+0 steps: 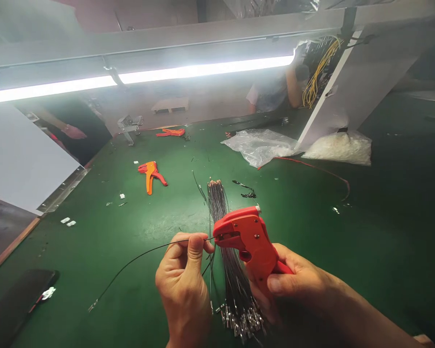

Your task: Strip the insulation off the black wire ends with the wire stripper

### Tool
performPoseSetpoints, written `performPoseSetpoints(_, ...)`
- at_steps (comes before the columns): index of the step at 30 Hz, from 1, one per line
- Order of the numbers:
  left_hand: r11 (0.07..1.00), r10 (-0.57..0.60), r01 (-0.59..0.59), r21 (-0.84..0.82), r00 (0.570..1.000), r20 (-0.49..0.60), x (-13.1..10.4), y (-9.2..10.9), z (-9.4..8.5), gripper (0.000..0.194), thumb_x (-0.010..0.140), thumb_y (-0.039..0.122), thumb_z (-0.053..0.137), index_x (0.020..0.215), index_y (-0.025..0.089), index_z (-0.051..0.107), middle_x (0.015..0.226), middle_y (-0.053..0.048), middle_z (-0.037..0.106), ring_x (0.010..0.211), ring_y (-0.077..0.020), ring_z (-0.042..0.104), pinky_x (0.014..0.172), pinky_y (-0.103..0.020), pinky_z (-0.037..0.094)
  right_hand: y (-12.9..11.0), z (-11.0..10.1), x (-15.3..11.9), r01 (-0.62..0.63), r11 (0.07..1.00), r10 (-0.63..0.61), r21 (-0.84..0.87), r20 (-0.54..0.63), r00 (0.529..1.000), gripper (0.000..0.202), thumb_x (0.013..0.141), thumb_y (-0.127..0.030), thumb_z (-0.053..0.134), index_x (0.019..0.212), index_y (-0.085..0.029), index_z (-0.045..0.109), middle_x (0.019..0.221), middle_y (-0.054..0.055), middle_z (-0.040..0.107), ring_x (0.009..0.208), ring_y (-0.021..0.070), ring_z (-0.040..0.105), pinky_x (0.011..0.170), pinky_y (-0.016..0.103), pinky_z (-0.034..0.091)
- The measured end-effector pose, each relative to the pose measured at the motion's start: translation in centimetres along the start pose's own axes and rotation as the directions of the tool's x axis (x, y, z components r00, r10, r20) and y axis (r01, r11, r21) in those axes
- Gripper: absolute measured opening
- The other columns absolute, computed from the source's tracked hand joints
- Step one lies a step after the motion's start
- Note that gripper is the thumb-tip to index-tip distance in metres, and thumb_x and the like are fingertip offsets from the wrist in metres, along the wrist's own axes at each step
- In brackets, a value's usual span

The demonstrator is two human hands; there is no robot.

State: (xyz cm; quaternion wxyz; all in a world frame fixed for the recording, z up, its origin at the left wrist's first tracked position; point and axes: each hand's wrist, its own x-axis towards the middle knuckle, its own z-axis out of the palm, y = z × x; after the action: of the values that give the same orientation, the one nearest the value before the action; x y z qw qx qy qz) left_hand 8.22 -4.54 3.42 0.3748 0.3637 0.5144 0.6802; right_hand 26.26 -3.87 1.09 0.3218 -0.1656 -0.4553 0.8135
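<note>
My left hand (184, 280) pinches a thin black wire (141, 253) between thumb and forefinger. One end of the wire hangs out to the left and carries a small metal terminal; the other end meets the jaws of a red wire stripper (250, 241). My right hand (293, 280) is wrapped round the stripper's handles. Whether the jaws are closed on the wire I cannot tell. Beneath both hands lies a bundle of black wires (217, 198), copper-coloured at the far end, with metal terminals (242, 319) at the near end.
Two more red and orange strippers (151, 176) (172, 132) lie further back on the green table (174, 203). Clear plastic bags (261, 145) rest at the back right. A dark flat object (25, 299) is at near left. Other people's arms (68, 128) (293, 82) show beyond the lamp (203, 70).
</note>
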Motion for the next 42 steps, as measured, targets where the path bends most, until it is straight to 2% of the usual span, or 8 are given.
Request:
performPoseSetpoints(6, 1.000, -0.004, 0.004, 0.017, 1.000, 0.002, -0.05, 0.36, 0.28, 0.029, 0.083, 0.046, 0.074, 0.070, 0.020, 0.071, 0.064, 0.003, 0.060, 0.065, -0.0106, 0.053, 0.063, -0.023, 0.043, 0.29, 0.10, -0.19, 0.016, 1.000, -0.016, 0.000, -0.038, 0.999, 0.029, 0.079, -0.040, 0.070, 0.084, -0.013, 0.060, 0.056, -0.001, 0.061, 0.041, 0.0091, 0.052, 0.040, 0.020, 0.046)
performPoseSetpoints(15, 0.997, 0.028, -0.030, 0.070, 0.999, 0.033, -0.27, 0.44, 0.29, 0.029, 0.084, 0.045, 0.072, 0.069, 0.021, 0.071, 0.066, 0.003, 0.059, 0.064, -0.0106, 0.053, 0.062, -0.023, 0.042, 0.04, 0.27, -0.37, 0.058, 0.998, -0.056, 0.019, -0.096, 0.994, 0.026, 0.079, -0.038, 0.071, 0.078, -0.015, 0.060, 0.045, -0.005, 0.053, 0.031, 0.0052, 0.037, 0.032, 0.017, 0.028)
performPoseSetpoints(21, 0.999, 0.020, -0.021, 0.030, 0.999, 0.045, -0.25, 0.34, 0.34, 0.027, 0.083, 0.042, 0.075, 0.067, 0.020, 0.070, 0.064, 0.002, 0.059, 0.064, -0.0117, 0.053, 0.062, -0.024, 0.043, 0.28, 0.37, -0.54, 0.058, 0.998, -0.054, 0.036, -0.102, 0.993, 0.025, 0.081, -0.038, 0.069, 0.080, -0.015, 0.059, 0.042, -0.008, 0.049, 0.028, 0.0044, 0.030, 0.029, 0.017, 0.024)
performPoseSetpoints(26, 0.999, -0.035, 0.035, -0.016, 0.999, 0.013, -0.02, 0.35, 0.31, 0.031, 0.083, 0.041, 0.074, 0.063, 0.019, 0.065, 0.061, 0.003, 0.057, 0.062, -0.0108, 0.051, 0.063, -0.023, 0.041, -0.01, 0.81, -0.37, -0.021, 0.998, 0.024, 0.056, -0.060, 0.998, 0.035, 0.073, -0.043, 0.069, 0.089, -0.014, 0.059, 0.063, 0.000, 0.060, 0.051, 0.0123, 0.053, 0.048, 0.023, 0.042)
performPoseSetpoints(28, 0.998, -0.061, 0.061, -0.033, 0.998, 0.018, 0.09, 0.48, 0.28, 0.030, 0.083, 0.039, 0.074, 0.063, 0.019, 0.065, 0.061, 0.004, 0.056, 0.062, -0.0101, 0.050, 0.064, -0.022, 0.041, -0.17, 0.81, -0.40, -0.058, 0.997, 0.061, 0.054, -0.053, 0.997, 0.036, 0.073, -0.042, 0.068, 0.095, -0.015, 0.058, 0.070, 0.002, 0.061, 0.058, 0.0145, 0.056, 0.055, 0.027, 0.045)
performPoseSetpoints(32, 0.990, -0.121, 0.123, -0.068, 0.992, 0.033, 0.24, 0.84, 0.23, 0.028, 0.083, 0.037, 0.075, 0.063, 0.019, 0.064, 0.061, 0.004, 0.057, 0.061, -0.0096, 0.049, 0.062, -0.021, 0.041, -0.15, 0.60, -0.48, -0.078, 0.993, 0.081, 0.087, -0.034, 0.996, 0.040, 0.074, -0.040, 0.068, 0.102, -0.013, 0.058, 0.074, 0.002, 0.061, 0.057, 0.0136, 0.055, 0.056, 0.027, 0.045)
performPoseSetpoints(38, 0.977, -0.199, 0.202, -0.074, 0.979, 0.045, 0.28, 0.91, 0.18, 0.032, 0.083, 0.038, 0.074, 0.061, 0.018, 0.063, 0.057, 0.004, 0.055, 0.058, -0.0092, 0.047, 0.060, -0.020, 0.041, 0.26, 0.73, -0.38, -0.052, 0.993, 0.057, 0.108, -0.049, 0.997, 0.032, 0.076, -0.040, 0.069, 0.092, -0.015, 0.059, 0.072, 0.002, 0.062, 0.058, 0.0135, 0.057, 0.053, 0.025, 0.047)
performPoseSetpoints(42, 0.965, -0.239, 0.242, -0.097, 0.970, 0.044, 0.25, 0.90, 0.29, 0.034, 0.081, 0.040, 0.076, 0.059, 0.018, 0.063, 0.055, 0.004, 0.055, 0.057, -0.0085, 0.047, 0.059, -0.019, 0.041, 0.74, 0.71, -0.33, -0.043, 0.990, 0.053, 0.137, -0.065, 0.996, 0.041, 0.075, -0.039, 0.073, 0.103, -0.012, 0.061, 0.069, 0.002, 0.063, 0.056, 0.0127, 0.058, 0.053, 0.023, 0.047)
